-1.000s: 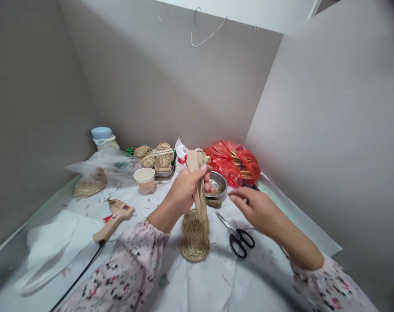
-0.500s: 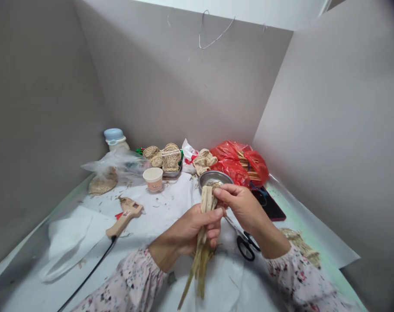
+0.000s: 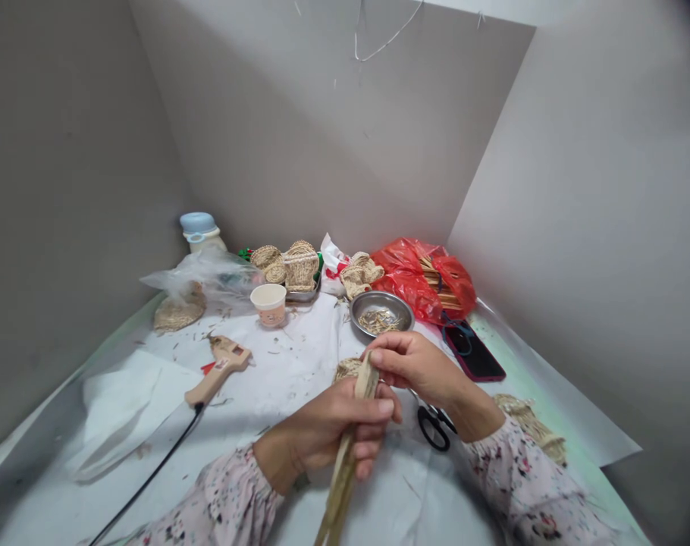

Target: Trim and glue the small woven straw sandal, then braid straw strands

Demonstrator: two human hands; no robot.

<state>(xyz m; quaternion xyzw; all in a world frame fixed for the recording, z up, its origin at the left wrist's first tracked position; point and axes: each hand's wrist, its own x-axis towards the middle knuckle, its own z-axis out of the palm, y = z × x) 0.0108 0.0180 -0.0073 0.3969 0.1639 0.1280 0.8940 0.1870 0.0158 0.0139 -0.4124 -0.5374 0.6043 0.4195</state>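
As the left hand [image 3: 353,421] curls tight around the dried strips [image 3: 339,485], nearside of the metal bowl [image 3: 400,312], it's the right hand [image 3: 421,368] pinching their far end, thumb to fingertips, their long axis slanting back through the left fist, bodyward and leftward.

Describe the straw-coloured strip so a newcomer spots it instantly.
Find the white-covered table and look above its near side. There the left hand grips the strip while the right hand pinches its upper end. Unlike the woven pieces behind it, this is long, narrow and unwoven.
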